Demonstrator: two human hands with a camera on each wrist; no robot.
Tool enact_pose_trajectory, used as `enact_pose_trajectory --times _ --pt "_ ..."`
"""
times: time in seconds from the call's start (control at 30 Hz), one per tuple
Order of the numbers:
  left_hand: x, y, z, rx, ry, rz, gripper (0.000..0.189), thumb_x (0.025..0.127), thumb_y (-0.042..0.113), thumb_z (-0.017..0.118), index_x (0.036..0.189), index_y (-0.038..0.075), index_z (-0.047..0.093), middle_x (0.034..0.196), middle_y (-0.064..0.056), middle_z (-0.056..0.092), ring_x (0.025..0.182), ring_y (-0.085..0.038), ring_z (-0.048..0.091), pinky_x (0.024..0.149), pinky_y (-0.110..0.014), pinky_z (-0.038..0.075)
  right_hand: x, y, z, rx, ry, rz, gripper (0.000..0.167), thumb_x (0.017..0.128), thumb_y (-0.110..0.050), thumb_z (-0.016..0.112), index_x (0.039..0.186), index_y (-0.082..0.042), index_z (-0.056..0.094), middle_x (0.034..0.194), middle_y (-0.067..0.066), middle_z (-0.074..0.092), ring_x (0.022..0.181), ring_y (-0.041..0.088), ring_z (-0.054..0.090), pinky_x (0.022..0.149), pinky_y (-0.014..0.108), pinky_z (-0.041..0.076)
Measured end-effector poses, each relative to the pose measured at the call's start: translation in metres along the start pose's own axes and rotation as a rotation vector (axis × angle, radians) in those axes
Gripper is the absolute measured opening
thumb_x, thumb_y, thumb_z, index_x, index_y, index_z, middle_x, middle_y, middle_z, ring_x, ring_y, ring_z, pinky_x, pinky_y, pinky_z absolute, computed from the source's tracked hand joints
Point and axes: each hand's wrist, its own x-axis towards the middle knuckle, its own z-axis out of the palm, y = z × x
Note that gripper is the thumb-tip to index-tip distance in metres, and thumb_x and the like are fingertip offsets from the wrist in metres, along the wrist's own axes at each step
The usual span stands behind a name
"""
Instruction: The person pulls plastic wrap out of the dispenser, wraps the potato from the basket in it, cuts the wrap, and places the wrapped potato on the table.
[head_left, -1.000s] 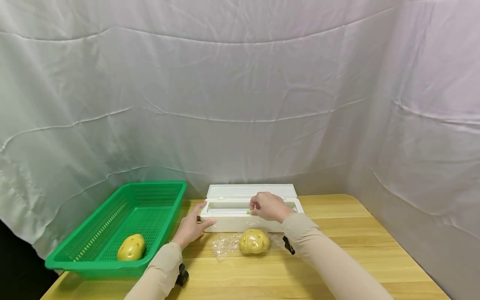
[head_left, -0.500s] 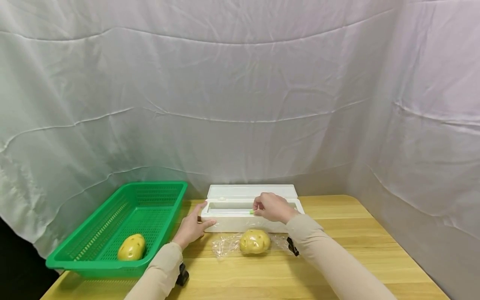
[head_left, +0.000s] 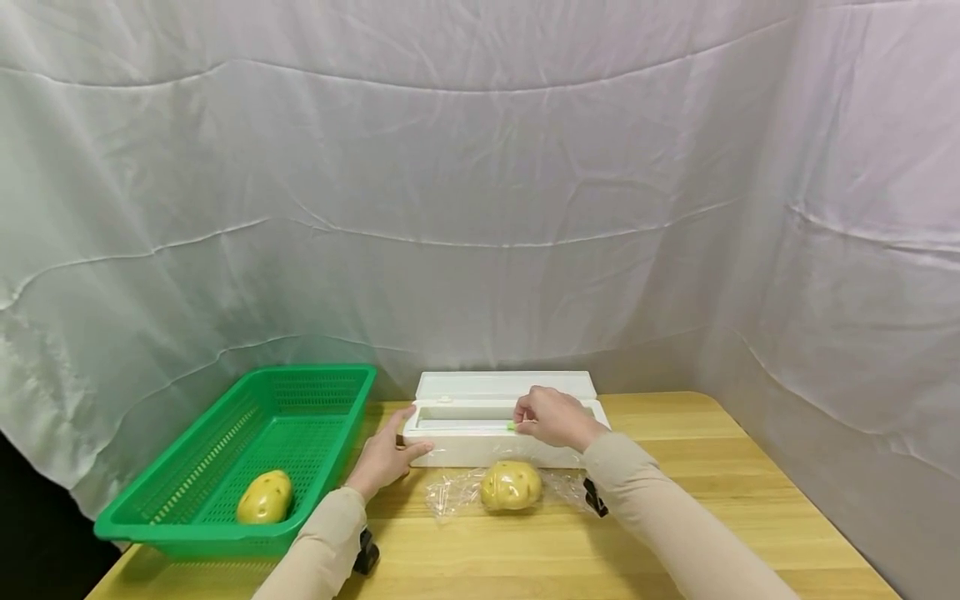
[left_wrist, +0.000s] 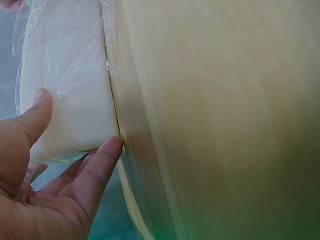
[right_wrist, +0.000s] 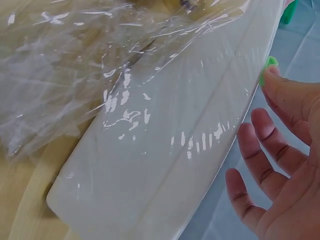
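A white cling film dispenser (head_left: 465,450) stands on the table with its lid (head_left: 506,383) raised at the back. My left hand (head_left: 382,458) grips its left end, and in the left wrist view the thumb (left_wrist: 42,107) lies on the white face. My right hand (head_left: 555,418) pinches a small green slide cutter (right_wrist: 269,67) on the dispenser's top front edge, right of the middle. Clear cling film (head_left: 453,492) drapes down the front of the dispenser. In front, a potato (head_left: 512,486) lies with the film over it.
On the left, a green plastic basket (head_left: 352,417) holds another potato (head_left: 266,497). The wooden table (head_left: 675,467) extends to the right of the dispenser. A pale grey curtain (head_left: 480,167) hangs behind and along the sides.
My right hand has slid a short way to the right along the dispenser's edge, taking the green slide cutter with it. The left hand and the potatoes stay where they were.
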Motion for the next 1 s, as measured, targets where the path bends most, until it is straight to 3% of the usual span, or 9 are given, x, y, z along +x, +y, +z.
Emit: enact_pose_trajectory --times 0.2,0.4,0.6,0.73,1.0 --pt "0.0 0.0 -0.001 -0.003 0.0 0.017 0.08 0.099 0.028 0.08 0.166 0.015 0.039 0.12 -0.024 0.075 0.077 -0.023 0.074 0.068 -0.036 0.061 -0.017 0.024 -0.008 -0.002 0.037 0.006 0.014 0.098 -0.025 0.08 0.086 -0.024 0.072 0.096 -0.003 0.063 0.084 0.013 0.057 0.076 0.04 0.052" --pt "-0.001 -0.001 -0.001 0.003 0.003 0.006 0.079 0.099 0.028 0.079 0.166 0.017 0.038 0.12 -0.023 0.075 0.073 -0.022 0.072 0.065 -0.034 0.058 -0.036 0.05 -0.01 0.013 0.092 0.008 0.012 0.097 -0.025 0.08 0.088 -0.025 0.073 0.113 0.004 0.068 0.102 0.025 0.062 0.085 0.05 0.054" --pt "-0.001 -0.002 0.001 0.004 -0.003 0.002 0.079 0.099 0.027 0.079 0.166 0.018 0.038 0.12 -0.023 0.075 0.07 -0.021 0.071 0.063 -0.032 0.056 -0.044 0.053 -0.01 0.063 0.123 0.011 0.011 0.096 -0.023 0.082 0.087 -0.024 0.075 0.136 0.021 0.065 0.125 0.047 0.059 0.104 0.067 0.049" --pt "0.0 -0.003 0.001 0.014 0.002 0.011 0.079 0.099 0.028 0.079 0.166 0.017 0.038 0.121 -0.024 0.075 0.071 -0.021 0.072 0.065 -0.033 0.057 -0.046 0.051 -0.01 0.098 0.118 0.056 0.011 0.097 -0.021 0.08 0.088 -0.023 0.075 0.147 0.031 0.058 0.138 0.053 0.053 0.109 0.074 0.045" --pt "0.001 -0.002 0.001 0.006 -0.006 0.004 0.078 0.099 0.026 0.079 0.166 0.017 0.038 0.119 -0.023 0.075 0.071 -0.023 0.072 0.064 -0.032 0.056 -0.045 0.038 -0.013 0.125 0.098 0.144 0.01 0.096 -0.014 0.08 0.089 -0.016 0.074 0.128 0.023 0.074 0.144 0.059 0.046 0.119 0.073 0.037"
